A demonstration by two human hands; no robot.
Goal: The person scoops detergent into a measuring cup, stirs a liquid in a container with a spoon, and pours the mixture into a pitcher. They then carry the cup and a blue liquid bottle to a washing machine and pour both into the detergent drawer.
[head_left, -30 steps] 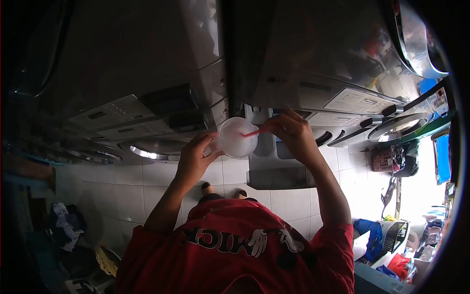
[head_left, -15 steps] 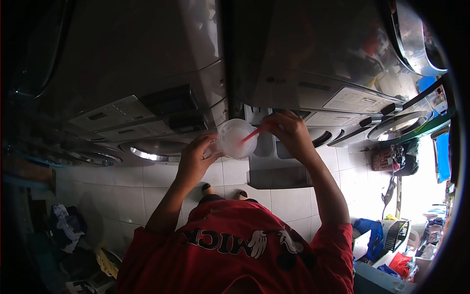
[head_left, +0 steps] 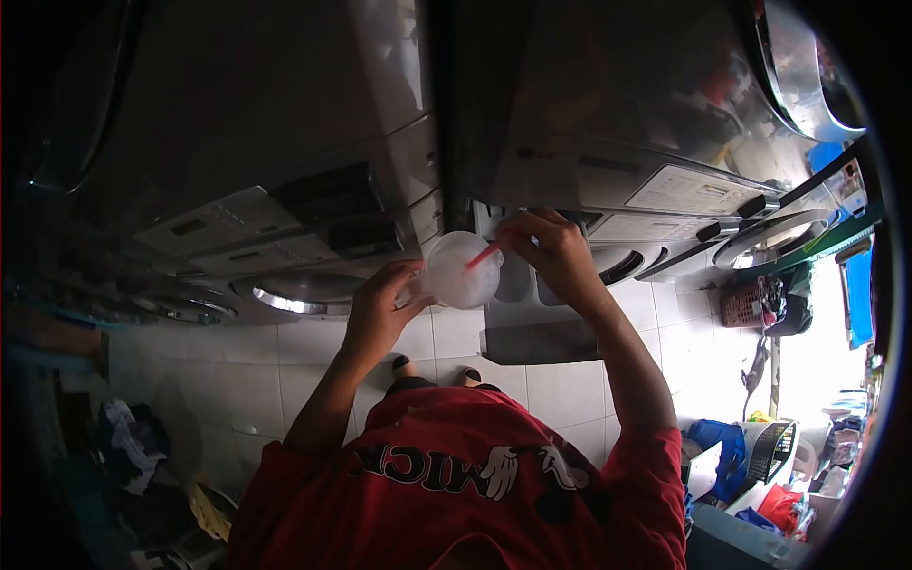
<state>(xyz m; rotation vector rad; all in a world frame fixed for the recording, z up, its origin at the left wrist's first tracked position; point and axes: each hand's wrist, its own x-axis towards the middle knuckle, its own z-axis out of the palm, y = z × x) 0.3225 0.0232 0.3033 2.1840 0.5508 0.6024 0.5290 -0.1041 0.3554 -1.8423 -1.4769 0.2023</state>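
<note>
My left hand [head_left: 385, 296] is closed on the handle side of a translucent white plastic cup [head_left: 454, 285], which holds something whitish and cloudy. My right hand [head_left: 549, 249] pinches a slim red stick [head_left: 484, 255] whose lower end dips into the cup. Just behind and to the right of the cup, a grey detergent drawer [head_left: 541, 344] stands pulled out of the washing machine [head_left: 570, 114]. The cup overlaps the drawer's left edge in this view.
A second dark machine [head_left: 256, 114] stands on the left, with round doors below. White floor tiles [head_left: 313, 351] lie underfoot. At the right are a laundry basket [head_left: 741, 309], a blue bag [head_left: 727, 456] and a bin of cloths [head_left: 741, 541]. Piled clothes [head_left: 133, 442] sit at lower left.
My right hand has shifted slightly left and down, and the red stick now sits at a steeper angle in the cup. The left hand and cup have hardly moved.
</note>
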